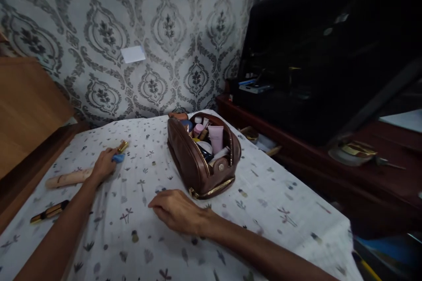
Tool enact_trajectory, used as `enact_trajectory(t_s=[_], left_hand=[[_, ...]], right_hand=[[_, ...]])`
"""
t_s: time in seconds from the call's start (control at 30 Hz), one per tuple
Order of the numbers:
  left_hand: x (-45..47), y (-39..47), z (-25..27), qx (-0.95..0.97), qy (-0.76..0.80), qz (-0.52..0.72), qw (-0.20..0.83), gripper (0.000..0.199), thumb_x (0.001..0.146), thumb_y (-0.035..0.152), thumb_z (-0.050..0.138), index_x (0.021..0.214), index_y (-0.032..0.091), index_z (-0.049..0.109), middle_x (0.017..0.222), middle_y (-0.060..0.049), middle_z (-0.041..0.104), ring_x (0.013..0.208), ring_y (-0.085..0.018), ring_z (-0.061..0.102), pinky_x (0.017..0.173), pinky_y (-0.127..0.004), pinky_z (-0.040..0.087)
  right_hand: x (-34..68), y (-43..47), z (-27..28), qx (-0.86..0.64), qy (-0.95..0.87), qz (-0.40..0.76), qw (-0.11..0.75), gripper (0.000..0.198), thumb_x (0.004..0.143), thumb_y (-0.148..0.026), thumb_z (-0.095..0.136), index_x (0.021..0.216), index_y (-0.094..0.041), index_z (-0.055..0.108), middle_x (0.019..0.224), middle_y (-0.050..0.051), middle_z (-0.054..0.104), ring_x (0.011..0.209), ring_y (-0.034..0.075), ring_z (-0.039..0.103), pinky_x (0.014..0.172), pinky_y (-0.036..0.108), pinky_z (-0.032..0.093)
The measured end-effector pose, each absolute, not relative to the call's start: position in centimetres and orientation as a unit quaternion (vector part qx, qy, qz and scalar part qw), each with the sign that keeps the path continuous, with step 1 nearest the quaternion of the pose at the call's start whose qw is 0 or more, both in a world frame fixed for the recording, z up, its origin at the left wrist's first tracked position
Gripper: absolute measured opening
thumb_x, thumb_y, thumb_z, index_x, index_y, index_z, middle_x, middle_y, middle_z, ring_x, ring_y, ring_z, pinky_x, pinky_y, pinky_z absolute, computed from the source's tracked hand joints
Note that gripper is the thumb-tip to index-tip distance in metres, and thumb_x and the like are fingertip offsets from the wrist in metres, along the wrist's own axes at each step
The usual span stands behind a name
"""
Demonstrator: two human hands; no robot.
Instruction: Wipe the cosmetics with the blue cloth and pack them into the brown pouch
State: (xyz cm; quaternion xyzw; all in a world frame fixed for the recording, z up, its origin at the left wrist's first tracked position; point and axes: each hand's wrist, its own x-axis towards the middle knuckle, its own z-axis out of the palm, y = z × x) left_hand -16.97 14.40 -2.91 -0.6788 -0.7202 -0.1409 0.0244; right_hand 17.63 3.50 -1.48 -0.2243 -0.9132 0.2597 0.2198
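Note:
My left hand (104,164) rests low over the patterned cloth, its fingers closed on a small gold tube (122,146). A small blue thing (118,158) lies against those fingers; its kind is unclear. Beside that hand is a long pale pink tube (69,178), partly behind my wrist. Nearer to me, a black and gold tube (49,211) lies by my left forearm. My right hand (178,210) is on the cloth with its fingers curled together, and nothing shows in them. Just beyond it stands an unzipped brown makeup bag (187,158), with a pink squeeze tube (216,138) among several cosmetics inside.
White patterned cloth (148,246) covers the surface. Along the left edge stands a wooden panel (29,114). To the right, a large dark screen (316,61) sits on a reddish-brown stand (362,184), with an open drawer (263,142) beside the cloth. Patterned wallpaper rises behind.

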Motion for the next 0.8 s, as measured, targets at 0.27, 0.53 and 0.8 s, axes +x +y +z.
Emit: enact_trajectory(t_s=[0.27,0.53,0.8], left_hand=[[-17.1,13.4,-3.2,-0.711,-0.672,-0.190,-0.079,0.038,0.071,0.024,0.038,0.097,0.017,0.065,0.118,-0.006,0.074,0.104,-0.023,0.067,0.090,-0.031,0.053],[-13.5,11.5,-3.7,-0.719,-0.664,-0.189,-0.072,0.059,0.071,0.021,0.049,0.129,0.017,0.057,0.126,-0.012,0.068,0.117,-0.031,0.061,0.102,-0.044,0.046],[-7.5,6.0,-1.8,-0.796,-0.550,-0.211,-0.138,0.053,0.071,0.016,0.046,0.121,0.021,0.062,0.119,-0.007,0.069,0.111,-0.026,0.063,0.099,-0.039,0.049]], right_hand=[[16.5,4.5,-3.6,-0.238,-0.875,0.336,0.255,0.030,0.090,-0.011,0.054,0.110,-0.015,0.075,0.101,0.009,0.078,0.090,0.019,0.073,0.081,0.025,0.051],[16.5,5.1,-4.2,-0.277,-0.835,0.374,0.292,0.026,0.088,-0.012,0.054,0.103,-0.017,0.075,0.089,0.005,0.075,0.078,0.016,0.067,0.077,0.025,0.049],[15.3,6.0,-4.7,-0.391,-0.729,0.443,0.346,0.050,0.089,-0.017,0.057,0.138,-0.013,0.052,0.124,0.015,0.059,0.092,0.019,0.061,0.090,0.035,0.050]])
